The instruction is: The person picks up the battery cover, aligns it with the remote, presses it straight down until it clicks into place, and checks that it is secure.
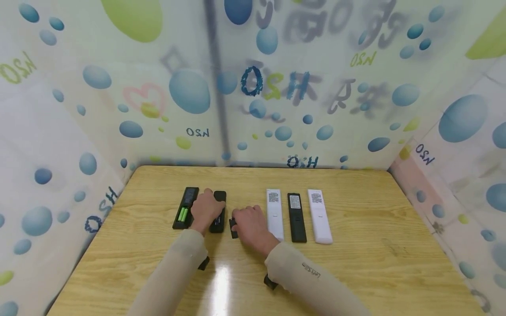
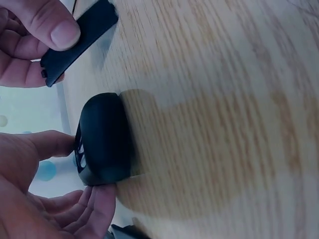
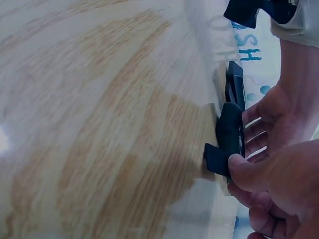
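Observation:
A black remote control lies on the wooden table, gripped by its sides between the thumb and fingers of my left hand. Its rounded black end faces the left wrist camera. Just to the right, my right hand pinches a flat black battery cover between thumb and fingers. In the left wrist view the cover shows small tabs at one end and is held slightly above the table. Left of my left hand lies another black remote, its compartment exposed with green batteries inside.
Right of my right hand, a white remote, a black remote and a second white remote lie face down in a row. A patterned curtain hangs behind the table's far edge.

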The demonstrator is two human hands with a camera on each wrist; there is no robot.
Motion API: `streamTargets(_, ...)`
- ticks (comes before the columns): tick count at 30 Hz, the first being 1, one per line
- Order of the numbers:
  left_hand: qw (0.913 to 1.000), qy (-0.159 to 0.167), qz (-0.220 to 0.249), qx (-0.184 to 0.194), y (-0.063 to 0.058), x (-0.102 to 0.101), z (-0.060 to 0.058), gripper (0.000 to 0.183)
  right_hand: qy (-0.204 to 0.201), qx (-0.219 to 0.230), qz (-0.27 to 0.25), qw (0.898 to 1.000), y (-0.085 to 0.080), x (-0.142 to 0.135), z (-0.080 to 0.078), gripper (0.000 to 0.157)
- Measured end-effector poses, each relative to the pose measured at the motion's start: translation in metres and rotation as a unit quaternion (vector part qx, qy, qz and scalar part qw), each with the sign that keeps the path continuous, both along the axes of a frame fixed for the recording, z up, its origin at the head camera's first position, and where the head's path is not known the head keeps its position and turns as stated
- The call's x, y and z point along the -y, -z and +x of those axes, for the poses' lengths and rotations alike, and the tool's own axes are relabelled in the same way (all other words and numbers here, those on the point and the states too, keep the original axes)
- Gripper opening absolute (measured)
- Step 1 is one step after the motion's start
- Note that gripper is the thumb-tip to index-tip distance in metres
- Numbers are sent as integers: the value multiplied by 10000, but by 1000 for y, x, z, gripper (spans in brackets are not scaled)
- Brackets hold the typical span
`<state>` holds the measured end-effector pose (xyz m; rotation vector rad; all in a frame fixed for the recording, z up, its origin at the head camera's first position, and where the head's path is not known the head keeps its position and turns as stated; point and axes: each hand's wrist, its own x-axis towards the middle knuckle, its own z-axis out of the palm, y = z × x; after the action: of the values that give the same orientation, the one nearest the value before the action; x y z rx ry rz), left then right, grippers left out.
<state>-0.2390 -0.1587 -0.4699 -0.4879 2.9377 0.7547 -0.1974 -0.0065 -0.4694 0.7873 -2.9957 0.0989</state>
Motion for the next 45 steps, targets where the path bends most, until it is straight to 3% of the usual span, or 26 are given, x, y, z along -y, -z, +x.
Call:
streamTargets(6, 9989, 38, 428, -160, 0, 0, 1, 60, -9, 54, 81, 10000, -3, -2, 0, 17)
streamTargets(13, 9949, 98, 998, -89, 5, 6, -1, 65, 11, 86, 56, 9999, -7, -8, 1, 14)
streamTargets(22, 9869, 184, 1604, -54, 3, 6, -2, 53, 54, -30, -269, 9996, -21, -14, 2, 17)
streamTargets(32, 9676, 376, 2466, -388, -13, -3, -2, 51, 214, -175, -484, 9984, -34, -28, -2, 16)
streamTargets(40, 9541, 597, 2900, -444, -11, -12, 0, 50, 336, -132, -510, 9980, -32, -44, -3, 16)
streamTargets(45, 9400, 681, 3305, -497, -8, -20, -1, 49, 364, -127, -637, 9972, -33, -58, -3, 15)
